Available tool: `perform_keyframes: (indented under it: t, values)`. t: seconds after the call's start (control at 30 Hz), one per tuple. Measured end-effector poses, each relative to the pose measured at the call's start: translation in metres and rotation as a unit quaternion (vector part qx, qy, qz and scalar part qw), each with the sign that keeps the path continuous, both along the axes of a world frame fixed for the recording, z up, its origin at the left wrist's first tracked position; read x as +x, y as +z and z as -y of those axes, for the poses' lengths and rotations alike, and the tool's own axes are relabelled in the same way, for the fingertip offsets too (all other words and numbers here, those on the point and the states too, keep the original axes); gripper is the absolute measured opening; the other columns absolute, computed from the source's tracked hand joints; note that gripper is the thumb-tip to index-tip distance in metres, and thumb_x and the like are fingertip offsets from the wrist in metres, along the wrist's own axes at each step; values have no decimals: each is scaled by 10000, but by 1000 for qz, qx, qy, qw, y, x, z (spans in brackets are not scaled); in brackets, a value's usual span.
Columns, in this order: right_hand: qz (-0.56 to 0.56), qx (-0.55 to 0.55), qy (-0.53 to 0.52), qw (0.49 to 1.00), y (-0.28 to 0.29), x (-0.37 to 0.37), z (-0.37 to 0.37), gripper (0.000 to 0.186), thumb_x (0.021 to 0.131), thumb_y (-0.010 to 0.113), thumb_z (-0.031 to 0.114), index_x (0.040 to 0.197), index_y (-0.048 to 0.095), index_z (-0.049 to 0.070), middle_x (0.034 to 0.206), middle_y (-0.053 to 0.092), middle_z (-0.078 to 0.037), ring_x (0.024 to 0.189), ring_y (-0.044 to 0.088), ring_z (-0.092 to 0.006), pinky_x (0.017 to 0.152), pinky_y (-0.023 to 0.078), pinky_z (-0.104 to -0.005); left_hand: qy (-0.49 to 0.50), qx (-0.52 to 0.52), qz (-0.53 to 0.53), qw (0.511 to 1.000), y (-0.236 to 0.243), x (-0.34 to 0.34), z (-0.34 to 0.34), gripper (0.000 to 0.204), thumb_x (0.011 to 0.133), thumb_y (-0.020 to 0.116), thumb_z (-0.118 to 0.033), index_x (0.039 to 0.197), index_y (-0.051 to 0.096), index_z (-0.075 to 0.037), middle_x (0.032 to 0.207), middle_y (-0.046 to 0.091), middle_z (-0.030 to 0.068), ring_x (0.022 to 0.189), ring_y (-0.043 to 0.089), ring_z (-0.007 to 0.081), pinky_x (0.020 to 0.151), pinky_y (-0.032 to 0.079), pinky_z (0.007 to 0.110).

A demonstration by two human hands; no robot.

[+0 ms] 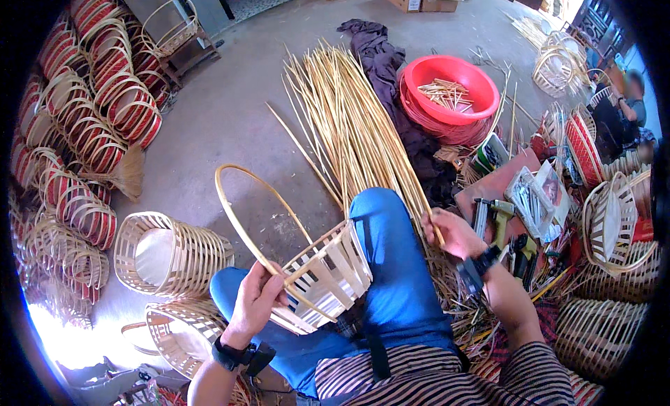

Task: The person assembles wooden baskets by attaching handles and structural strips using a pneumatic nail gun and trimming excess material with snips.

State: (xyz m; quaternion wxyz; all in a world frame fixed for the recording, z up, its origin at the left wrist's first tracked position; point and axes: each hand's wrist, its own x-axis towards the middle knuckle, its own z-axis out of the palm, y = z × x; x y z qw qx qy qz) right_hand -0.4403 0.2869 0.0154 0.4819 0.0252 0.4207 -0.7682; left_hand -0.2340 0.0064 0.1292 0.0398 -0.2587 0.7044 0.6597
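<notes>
A woven wooden-strip basket [344,261] with a tall hooped cane handle [232,209] rests tilted on my lap, between my knees. My left hand [257,298] is closed on it where the handle meets the rim, thumb on top. Out past my right knee, my right hand [457,235] is closed around the near end of a thin cane [423,195]. That cane runs along the edge of a long bundle of pale canes [349,120] lying on the floor ahead of me. The fingers partly hide its end.
A red plastic basin [453,74] holds short sticks, with dark cloth [373,46] beside it. Nail guns [501,221] and a tray of metal pieces [529,200] lie at right. Unfinished baskets [174,256] stand at left, below stacked red-banded baskets [105,78]. Another person [631,106] sits far right.
</notes>
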Motion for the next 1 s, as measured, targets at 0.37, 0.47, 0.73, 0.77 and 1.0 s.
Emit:
perform_keyframes:
  t: [0.37, 0.47, 0.73, 0.77, 1.0]
  values:
    - [-137, 133, 173, 966, 63, 79, -27, 112, 788, 492, 118, 846, 454, 30, 737, 554, -73, 626, 556, -132, 520, 440, -220, -46, -56, 21, 997, -1, -16, -2, 153, 817, 423, -180, 829, 435, -28, 624, 445, 5, 489, 424, 57, 445, 350, 186]
    - [-166, 113, 261, 944, 77, 89, 2, 126, 798, 482, 131, 857, 450, 24, 732, 562, -69, 632, 565, -124, 505, 450, -213, -50, -47, 15, 998, -12, -24, -1, 199, 827, 411, -230, 816, 441, -33, 612, 423, -5, 492, 410, 59, 449, 338, 186]
    - [-244, 58, 289, 924, 74, 134, 76, 115, 794, 479, 102, 827, 451, -5, 660, 552, -59, 566, 542, -93, 483, 438, -200, -106, 15, 8, 994, -7, -36, 9, 219, 817, 427, -185, 905, 491, 5, 693, 530, 21, 564, 482, 59, 517, 398, 172]
    - [-254, 59, 282, 923, 69, 136, 78, 110, 792, 481, 96, 817, 453, -7, 651, 550, -58, 561, 540, -91, 481, 436, -199, -80, 29, 29, 996, -7, -37, 10, 197, 807, 436, -149, 901, 495, 13, 693, 545, 28, 555, 493, 60, 506, 405, 172]
    - [-178, 126, 269, 938, 44, 145, 66, 116, 806, 476, 109, 817, 487, -6, 706, 569, -70, 587, 554, -92, 526, 458, -188, -73, 0, -40, 997, -13, -40, 15, 238, 801, 455, -152, 972, 456, 13, 704, 550, 35, 537, 504, 57, 487, 421, 170]
